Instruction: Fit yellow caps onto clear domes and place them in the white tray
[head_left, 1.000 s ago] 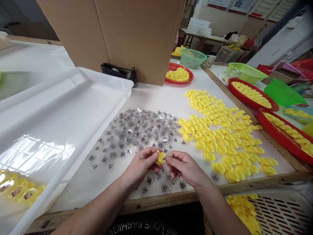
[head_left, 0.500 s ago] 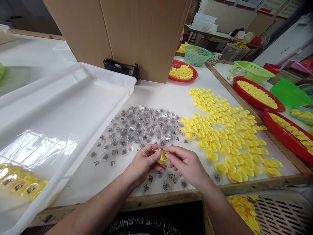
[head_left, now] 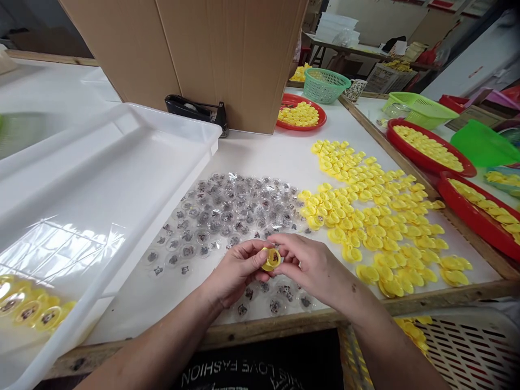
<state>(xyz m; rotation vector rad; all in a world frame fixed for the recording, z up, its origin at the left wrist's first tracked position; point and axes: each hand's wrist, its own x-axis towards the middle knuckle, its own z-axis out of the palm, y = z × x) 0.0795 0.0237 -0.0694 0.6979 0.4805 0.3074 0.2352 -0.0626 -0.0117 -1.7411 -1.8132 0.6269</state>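
Observation:
Low over the front of the table, my left hand (head_left: 239,271) pinches a small round yellow plastic cap (head_left: 271,259) between thumb and fingers. A dark printed picture shows on the cap's face, turned up toward me. My right hand (head_left: 311,266) is close against the cap's right side, its thumb and index finger apart around the edge; whether they touch it is hard to see. Beneath and beyond my hands lie many clear round discs (head_left: 227,216) with small dark animal prints. Loose yellow caps (head_left: 365,208) cover the table to the right.
At left, a large white tray (head_left: 162,179) holds several finished-looking yellow pieces (head_left: 28,311) in its near corner. Behind stand a cardboard box (head_left: 227,59) and a black tape dispenser (head_left: 199,111). Red trays (head_left: 430,151) of yellow pieces and a green basket (head_left: 325,86) sit farther right.
My right thumb has come off the cap's face and the right fingers have spread. The cap's printed face is now more visible, still in my left hand. The view has shifted slightly.

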